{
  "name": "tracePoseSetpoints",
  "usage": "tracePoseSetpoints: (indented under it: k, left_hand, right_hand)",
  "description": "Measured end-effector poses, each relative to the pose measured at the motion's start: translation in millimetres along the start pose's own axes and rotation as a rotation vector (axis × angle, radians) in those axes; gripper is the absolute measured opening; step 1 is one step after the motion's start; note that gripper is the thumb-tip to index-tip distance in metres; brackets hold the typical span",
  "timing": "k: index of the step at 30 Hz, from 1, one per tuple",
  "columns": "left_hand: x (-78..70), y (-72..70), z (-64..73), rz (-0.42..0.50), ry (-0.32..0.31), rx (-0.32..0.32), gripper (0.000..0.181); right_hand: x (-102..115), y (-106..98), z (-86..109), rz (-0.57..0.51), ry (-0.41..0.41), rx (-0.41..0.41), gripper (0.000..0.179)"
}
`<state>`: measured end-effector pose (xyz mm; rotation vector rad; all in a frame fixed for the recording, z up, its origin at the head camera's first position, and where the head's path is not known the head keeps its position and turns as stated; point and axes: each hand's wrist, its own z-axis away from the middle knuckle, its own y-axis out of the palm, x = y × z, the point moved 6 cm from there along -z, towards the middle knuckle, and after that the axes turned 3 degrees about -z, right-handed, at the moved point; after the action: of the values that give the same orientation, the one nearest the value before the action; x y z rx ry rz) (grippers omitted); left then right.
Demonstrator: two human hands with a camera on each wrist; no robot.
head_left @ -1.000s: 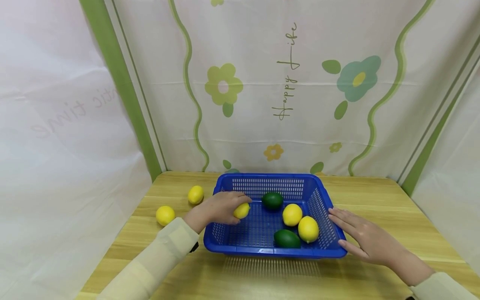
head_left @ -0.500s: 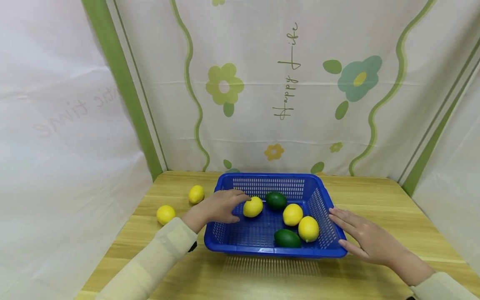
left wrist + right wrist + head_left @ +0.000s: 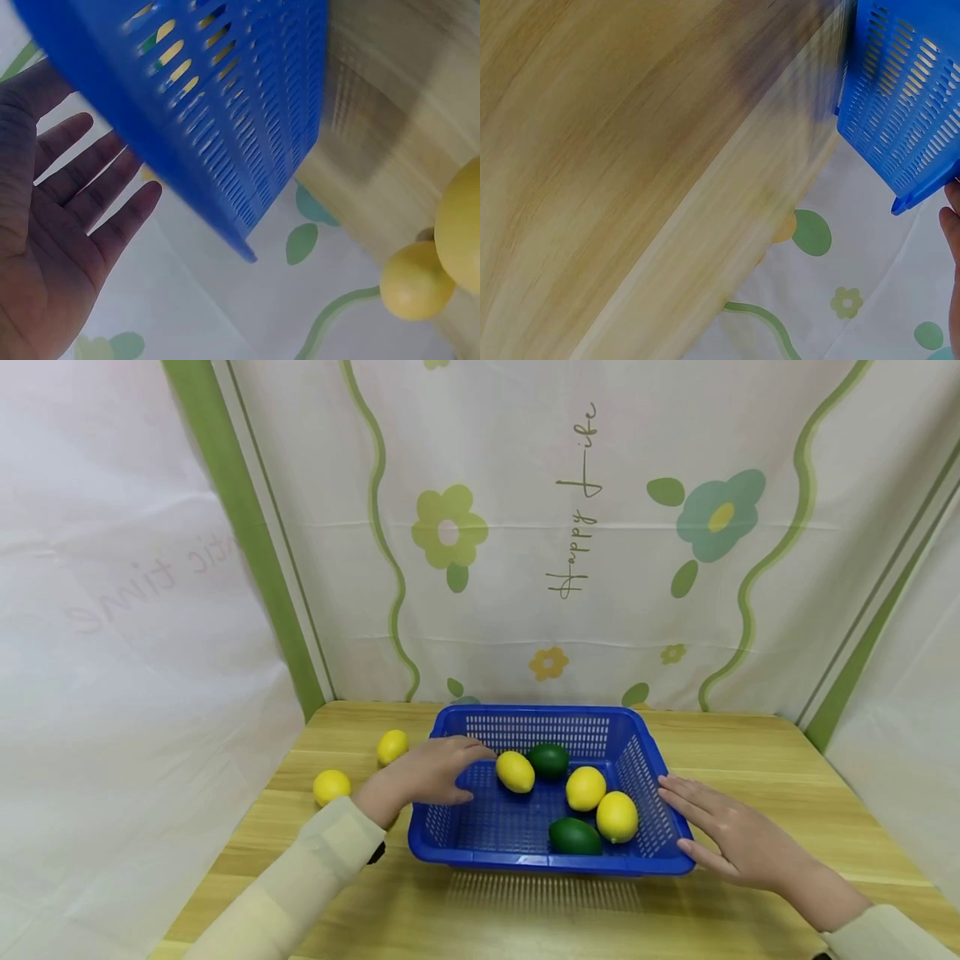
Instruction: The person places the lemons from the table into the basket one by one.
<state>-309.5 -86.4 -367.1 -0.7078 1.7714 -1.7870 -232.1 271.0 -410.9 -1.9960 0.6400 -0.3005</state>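
Note:
A blue plastic basket with slotted walls sits on the table. Inside it lie a lemon at the left, two more touching lemons at the right, a dark green avocado-shaped fruit at the back and another green fruit near the front wall. Over the basket's left rim reaches my left hand, fingers spread, holding nothing and just left of the nearest lemon. In the left wrist view its palm shows bare. My right hand rests its fairly straight fingers on the right rim.
Two lemons lie on the wooden table left of the basket, the farther one partly behind the left hand. A white curtain with printed flowers hangs behind the table, with further curtain sides at left and right.
The left hand has let go of a lemon inside the basket and drawn slightly left. That lemon rolled right, near the back green fruit, which shifted a little. The right hand stayed put.

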Motion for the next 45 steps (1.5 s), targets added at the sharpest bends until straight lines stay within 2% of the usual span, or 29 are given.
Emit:
tracePoseSetpoints:
  k: [6, 13, 25, 30, 38, 45]
  left_hand:
    - [5.4, -13.6, 6.5, 0.005, 0.012, -0.057, 0.061]
    - [16.7, -25.3, 19.7, 0.015, -0.023, -0.092, 0.062]
    - [39.2, -36.8, 53.8, 0.018, -0.03, -0.205, 0.062]
    - [51.3, -32.2, 67.2, 0.009, -0.043, -0.213, 0.06]
    - [63.7, -17.9, 83.3, 0.007, -0.1, -0.152, 0.057]
    - [74.0, 2.3, 92.4, 0.068, -0.206, -0.08, 0.058]
  right_hand:
    - [-1.5, -0.6, 0.0, -0.001, 0.013, 0.018, 0.057]
    - [-1.5, -1.0, 0.2, -0.004, 0.023, 0.023, 0.056]
    - [-2.1, -0.8, 0.4, -0.007, 0.024, 0.021, 0.056]
    - [-2.6, -0.2, 0.5, -0.01, 0.024, 0.023, 0.056]
    - [-4.1, -0.2, 1.1, -0.011, 0.033, 0.03, 0.056]
    - [-4.0, 0.2, 1.2, -0.006, 0.037, 0.035, 0.056]
